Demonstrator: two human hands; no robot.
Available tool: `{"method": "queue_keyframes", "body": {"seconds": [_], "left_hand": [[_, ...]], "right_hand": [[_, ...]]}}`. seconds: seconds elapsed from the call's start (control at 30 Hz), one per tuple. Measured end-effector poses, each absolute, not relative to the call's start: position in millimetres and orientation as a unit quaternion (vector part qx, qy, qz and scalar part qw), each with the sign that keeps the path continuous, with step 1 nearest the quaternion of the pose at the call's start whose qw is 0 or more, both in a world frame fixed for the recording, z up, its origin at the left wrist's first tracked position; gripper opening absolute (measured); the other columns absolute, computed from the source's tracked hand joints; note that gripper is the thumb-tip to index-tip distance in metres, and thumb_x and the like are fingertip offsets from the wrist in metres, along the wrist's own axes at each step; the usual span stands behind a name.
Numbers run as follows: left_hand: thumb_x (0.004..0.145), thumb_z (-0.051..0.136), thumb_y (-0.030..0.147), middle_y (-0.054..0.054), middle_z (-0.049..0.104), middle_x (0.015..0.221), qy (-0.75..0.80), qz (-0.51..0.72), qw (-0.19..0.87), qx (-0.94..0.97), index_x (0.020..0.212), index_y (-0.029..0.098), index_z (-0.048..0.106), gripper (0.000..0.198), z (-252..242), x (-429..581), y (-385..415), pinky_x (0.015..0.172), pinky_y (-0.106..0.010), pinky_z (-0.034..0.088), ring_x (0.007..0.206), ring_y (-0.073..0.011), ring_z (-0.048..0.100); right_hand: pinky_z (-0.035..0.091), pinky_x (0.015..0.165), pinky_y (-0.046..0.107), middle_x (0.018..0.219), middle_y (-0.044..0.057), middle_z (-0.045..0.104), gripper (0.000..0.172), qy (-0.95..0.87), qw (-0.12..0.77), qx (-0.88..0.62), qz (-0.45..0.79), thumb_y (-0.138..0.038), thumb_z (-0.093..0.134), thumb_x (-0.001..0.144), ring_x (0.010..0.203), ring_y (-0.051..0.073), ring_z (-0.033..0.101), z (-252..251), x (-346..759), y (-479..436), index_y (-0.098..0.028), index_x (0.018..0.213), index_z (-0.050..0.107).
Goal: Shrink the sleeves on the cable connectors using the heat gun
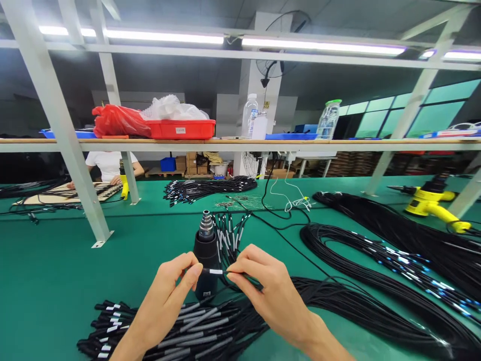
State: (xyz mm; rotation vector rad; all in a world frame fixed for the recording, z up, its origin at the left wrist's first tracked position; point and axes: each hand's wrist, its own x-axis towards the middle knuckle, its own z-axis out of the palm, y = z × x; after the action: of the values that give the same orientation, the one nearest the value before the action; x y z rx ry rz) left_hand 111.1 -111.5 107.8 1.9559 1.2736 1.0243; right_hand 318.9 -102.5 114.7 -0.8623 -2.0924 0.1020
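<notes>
Between my two hands a thin black cable (pixel 215 272) with a white label sleeve is stretched level. My left hand (pixel 171 286) pinches its dark end between thumb and fingers. My right hand (pixel 263 281) pinches it just past the white sleeve. Right behind the cable a dark heat gun (pixel 206 245) stands upright, its metal nozzle pointing up. Below my hands lies a bundle of black cables (pixel 199 321) with grey sleeves and white labels. More sleeved cable ends (pixel 230 233) lie behind the heat gun.
Coiled black cables (pixel 338 260) cover the right of the green table (pixel 45 281). A yellow heat gun (pixel 428 200) lies at far right, another cable bundle (pixel 206 188) at the back. A shelf (pixel 225 145) with a red tray (pixel 184 129) crosses above. A person (pixel 108 168) sits at back left.
</notes>
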Motion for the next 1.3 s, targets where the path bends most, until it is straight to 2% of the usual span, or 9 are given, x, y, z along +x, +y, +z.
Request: {"method": "queue_keyframes", "body": {"seconds": [0.17, 0.27, 0.37, 0.7, 0.87, 1.0, 1.1, 1.3], "left_hand": [[0.095, 0.030, 0.052, 0.001, 0.043, 0.063, 0.486, 0.380, 0.330, 0.715, 0.061, 0.020, 0.038, 0.047, 93.9, 118.3, -114.4, 0.061, -0.025, 0.034, 0.063, -0.0148, 0.040], [0.095, 0.031, 0.052, 0.001, 0.044, 0.065, 0.490, 0.364, 0.345, 0.713, 0.062, 0.021, 0.040, 0.046, 89.2, 119.5, -116.7, 0.063, -0.025, 0.035, 0.064, -0.0149, 0.041], [0.095, 0.031, 0.053, 0.001, 0.045, 0.066, 0.492, 0.359, 0.354, 0.710, 0.063, 0.021, 0.040, 0.046, 88.3, 120.3, -119.3, 0.065, -0.025, 0.036, 0.066, -0.0151, 0.042], [0.094, 0.038, 0.053, 0.002, 0.046, 0.068, 0.466, 0.354, 0.391, 0.710, 0.070, 0.020, 0.044, 0.041, 88.2, 120.5, -118.3, 0.066, -0.025, 0.033, 0.068, -0.0139, 0.042], [0.092, 0.043, 0.052, 0.001, 0.052, 0.078, 0.460, 0.354, 0.397, 0.711, 0.081, 0.022, 0.052, 0.033, 82.5, 117.6, -118.8, 0.070, -0.025, 0.036, 0.077, -0.0154, 0.046], [0.092, 0.044, 0.052, 0.000, 0.054, 0.080, 0.466, 0.351, 0.393, 0.711, 0.085, 0.022, 0.054, 0.032, 80.2, 115.6, -117.4, 0.071, -0.024, 0.036, 0.079, -0.0156, 0.046], [0.093, 0.041, 0.053, 0.001, 0.053, 0.077, 0.471, 0.339, 0.384, 0.718, 0.079, 0.021, 0.052, 0.036, 81.6, 115.3, -118.4, 0.070, -0.024, 0.035, 0.076, -0.0145, 0.045], [0.094, 0.035, 0.054, 0.001, 0.055, 0.074, 0.482, 0.342, 0.370, 0.717, 0.070, 0.020, 0.049, 0.045, 86.0, 117.9, -123.5, 0.073, -0.024, 0.036, 0.074, -0.0146, 0.047]], "right_hand": [[0.047, 0.059, 0.029, 0.070, 0.005, 0.063, 0.016, -0.843, 0.447, -0.261, -0.148, -0.009, 0.052, 0.091, 0.063, 0.015, 0.050, 88.2, 325.8, -103.5, -0.016, 0.087, 0.066], [0.049, 0.063, 0.030, 0.070, 0.005, 0.063, 0.016, -0.830, 0.459, -0.269, -0.168, -0.007, 0.051, 0.090, 0.064, 0.016, 0.053, 79.5, 327.3, -107.5, -0.015, 0.090, 0.065], [0.051, 0.068, 0.030, 0.073, 0.004, 0.062, 0.016, -0.828, 0.463, -0.294, -0.119, -0.009, 0.050, 0.092, 0.066, 0.015, 0.055, 77.0, 327.5, -111.9, -0.017, 0.089, 0.063], [0.046, 0.065, 0.027, 0.075, 0.003, 0.060, 0.015, -0.815, 0.479, -0.325, 0.019, -0.014, 0.050, 0.092, 0.069, 0.015, 0.054, 73.8, 329.8, -118.0, -0.019, 0.088, 0.063], [0.038, 0.056, 0.024, 0.067, 0.000, 0.054, 0.029, -0.739, 0.490, -0.401, 0.231, -0.031, 0.048, 0.094, 0.061, 0.012, 0.047, 67.7, 324.4, -122.7, -0.018, 0.071, 0.058], [0.038, 0.061, 0.023, 0.071, 0.000, 0.055, 0.035, -0.678, 0.454, -0.425, 0.393, -0.043, 0.047, 0.093, 0.066, 0.013, 0.048, 67.8, 321.5, -126.4, -0.017, 0.073, 0.059], [0.039, 0.065, 0.024, 0.073, 0.000, 0.056, 0.033, -0.683, 0.439, -0.428, 0.397, -0.043, 0.049, 0.092, 0.070, 0.014, 0.050, 71.3, 321.6, -127.8, -0.017, 0.076, 0.062], [0.038, 0.061, 0.023, 0.071, 0.000, 0.058, 0.024, -0.717, 0.442, -0.441, 0.309, -0.032, 0.053, 0.091, 0.067, 0.013, 0.051, 77.3, 324.3, -127.5, -0.019, 0.074, 0.064]]}}
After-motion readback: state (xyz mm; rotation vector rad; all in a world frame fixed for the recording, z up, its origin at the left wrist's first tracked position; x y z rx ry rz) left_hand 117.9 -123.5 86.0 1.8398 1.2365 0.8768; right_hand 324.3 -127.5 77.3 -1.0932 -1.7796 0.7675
